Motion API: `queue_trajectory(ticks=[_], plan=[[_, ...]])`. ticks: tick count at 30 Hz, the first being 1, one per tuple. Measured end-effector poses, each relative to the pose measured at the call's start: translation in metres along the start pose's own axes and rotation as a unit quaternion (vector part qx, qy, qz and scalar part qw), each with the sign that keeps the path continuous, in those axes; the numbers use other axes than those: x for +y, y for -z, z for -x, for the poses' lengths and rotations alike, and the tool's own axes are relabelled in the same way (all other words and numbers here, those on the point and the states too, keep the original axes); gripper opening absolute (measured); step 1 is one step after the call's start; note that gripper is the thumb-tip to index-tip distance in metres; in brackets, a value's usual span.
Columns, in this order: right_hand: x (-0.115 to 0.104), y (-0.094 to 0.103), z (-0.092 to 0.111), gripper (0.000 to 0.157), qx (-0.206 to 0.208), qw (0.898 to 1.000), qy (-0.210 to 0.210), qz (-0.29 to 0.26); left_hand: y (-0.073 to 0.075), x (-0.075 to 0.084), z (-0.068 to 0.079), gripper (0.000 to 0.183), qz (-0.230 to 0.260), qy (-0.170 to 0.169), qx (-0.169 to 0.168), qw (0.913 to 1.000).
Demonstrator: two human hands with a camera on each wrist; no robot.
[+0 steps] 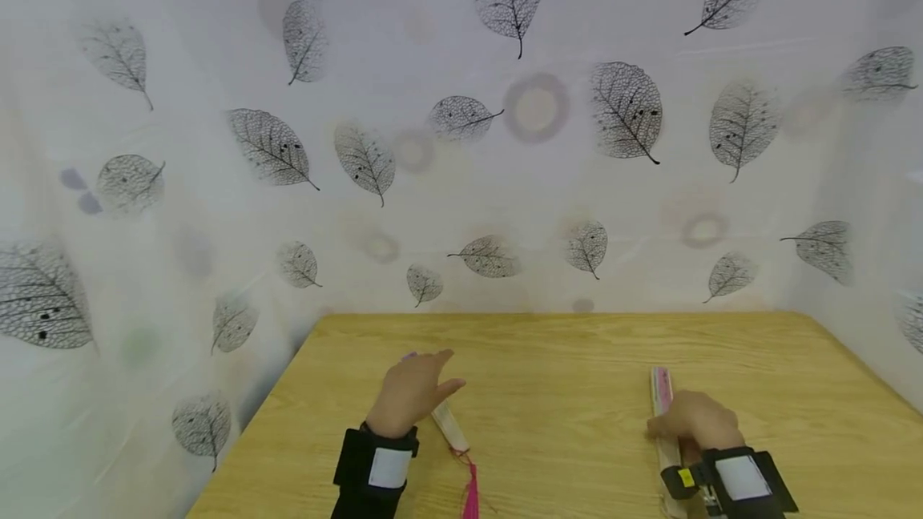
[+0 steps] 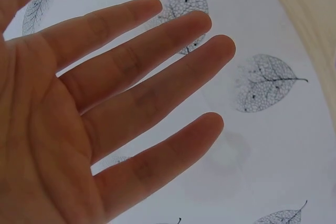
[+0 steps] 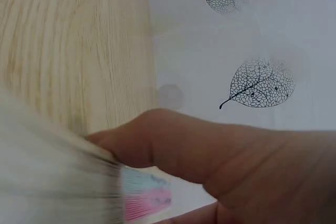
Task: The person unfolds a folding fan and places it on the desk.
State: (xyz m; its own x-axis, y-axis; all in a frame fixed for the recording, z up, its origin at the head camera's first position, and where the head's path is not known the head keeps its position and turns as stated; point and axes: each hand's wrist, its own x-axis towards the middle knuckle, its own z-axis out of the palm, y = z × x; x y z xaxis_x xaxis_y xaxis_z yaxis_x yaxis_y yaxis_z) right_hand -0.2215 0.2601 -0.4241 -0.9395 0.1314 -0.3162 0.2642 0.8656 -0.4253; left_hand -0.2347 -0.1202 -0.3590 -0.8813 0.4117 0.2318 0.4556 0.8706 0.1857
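My left hand (image 1: 413,392) is held with straight, spread fingers over a folded hand fan (image 1: 449,425) on the left half of the table. From that fan's near end hangs a pink tassel (image 1: 471,491), while the hand covers its middle. In the left wrist view the palm and fingers (image 2: 152,98) show nothing held. On the right, my right hand (image 1: 698,420) grips a second folded fan (image 1: 660,388) with a pink and pale printed leaf. Its thumb (image 3: 157,140) presses along the edge of the light ribs (image 3: 58,177) in the right wrist view.
Both fans are over a light wood-grain table (image 1: 562,391). Behind it and along its sides hangs a pale sheet (image 1: 476,183) printed with dark leaf skeletons. Black wrist straps with cameras (image 1: 378,459) sit on both wrists.
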Motion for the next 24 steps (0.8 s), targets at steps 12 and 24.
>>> queue_trajectory(ticks=[12,24], plan=[[-0.048,0.031,0.036,0.045,0.223,0.961,0.161,-0.017,-0.016,0.019,-0.006,0.042,0.022,-0.059,-0.002,0.998],[-0.128,0.018,0.064,0.044,0.348,0.906,0.223,-0.09,-0.013,0.076,-0.029,0.042,0.127,-0.11,0.013,0.9857]])
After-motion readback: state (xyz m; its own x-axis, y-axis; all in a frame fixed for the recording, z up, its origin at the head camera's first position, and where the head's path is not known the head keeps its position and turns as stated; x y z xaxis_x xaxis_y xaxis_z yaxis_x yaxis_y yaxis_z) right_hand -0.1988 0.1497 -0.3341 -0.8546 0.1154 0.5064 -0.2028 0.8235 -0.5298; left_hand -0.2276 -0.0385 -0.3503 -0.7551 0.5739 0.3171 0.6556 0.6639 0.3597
